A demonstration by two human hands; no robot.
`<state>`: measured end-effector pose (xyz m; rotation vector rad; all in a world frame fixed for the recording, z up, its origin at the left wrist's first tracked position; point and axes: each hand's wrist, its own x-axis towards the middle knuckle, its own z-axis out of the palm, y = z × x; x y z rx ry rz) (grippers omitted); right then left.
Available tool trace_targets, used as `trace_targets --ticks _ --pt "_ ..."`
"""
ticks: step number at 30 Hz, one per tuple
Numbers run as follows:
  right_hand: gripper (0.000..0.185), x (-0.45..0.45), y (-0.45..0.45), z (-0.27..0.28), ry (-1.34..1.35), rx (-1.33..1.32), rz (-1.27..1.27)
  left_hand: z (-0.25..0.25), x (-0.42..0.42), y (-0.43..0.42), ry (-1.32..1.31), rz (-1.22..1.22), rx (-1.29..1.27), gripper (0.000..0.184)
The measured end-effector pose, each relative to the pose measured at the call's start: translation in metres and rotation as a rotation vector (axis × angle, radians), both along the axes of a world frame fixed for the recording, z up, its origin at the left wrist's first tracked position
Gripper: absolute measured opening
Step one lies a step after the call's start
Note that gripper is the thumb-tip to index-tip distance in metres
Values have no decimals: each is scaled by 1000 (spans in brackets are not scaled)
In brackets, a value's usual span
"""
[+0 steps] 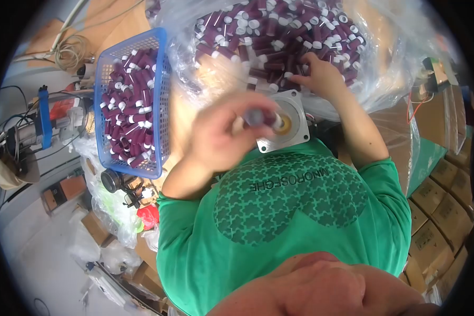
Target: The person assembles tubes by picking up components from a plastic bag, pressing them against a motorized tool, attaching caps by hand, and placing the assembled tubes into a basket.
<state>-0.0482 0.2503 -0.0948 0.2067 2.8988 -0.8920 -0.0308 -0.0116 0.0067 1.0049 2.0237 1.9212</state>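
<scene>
My left hand (218,131), blurred by motion, is closed around a purple tube (258,117). One end of that tube is at the yellow ring (284,125) in the middle of a square metal plate (296,109); whether they touch is unclear. Farther right, my right hand (321,76) rests at the near edge of a large pile of purple tubes with white caps (271,45). Its thumb and index finger are apart among the tubes, with none clearly gripped.
A blue basket (165,100) full of capped purple tubes stands at the left. Clear plastic sheeting (387,79) surrounds the pile. Cables and a blue-strapped device (45,117) are at the far left. Cardboard boxes (434,234) are stacked at the lower right.
</scene>
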Motion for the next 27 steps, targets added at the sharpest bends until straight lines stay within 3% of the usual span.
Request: trace_targets --ticks 1,5,6,9,10,11,12,15,18,19,20,23,25,27 --pt "54 -5 -3 -4 40 -33 50 6 4 -2 119 -66 -117 41" --pt "48 6 3 20 73 -313 15 10 17 14 73 4 -200 36" --pt "47 11 4 21 285 -448 28 13 18 16 44 13 -224 34" --pt "49 36 -10 57 418 -895 -53 13 17 23 111 23 -208 34" --pt "51 47 -17 67 466 -1107 -16 13 15 22 155 27 -221 33" --pt "48 54 -26 75 546 -1140 82 10 13 20 199 32 -234 31" --pt "46 59 -35 81 626 -1170 184 7 10 18 243 40 -247 30" --pt "37 57 -44 92 806 -728 488 -15 0 18 -180 180 130 24" --pt "29 57 -54 93 866 -405 619 -40 -48 19 -251 350 90 21" --pt "27 59 -54 94 865 -348 639 -49 -61 27 -165 367 -144 18" --pt "27 59 -55 97 834 -361 650 -68 -75 34 102 349 -412 18" --pt "23 59 -56 103 661 -445 637 -113 -96 61 367 224 -732 25" --pt "19 62 -55 97 447 -579 568 -120 -104 66 400 209 -804 33" --pt "25 54 -52 93 488 -815 404 -127 -106 62 473 161 -785 31"
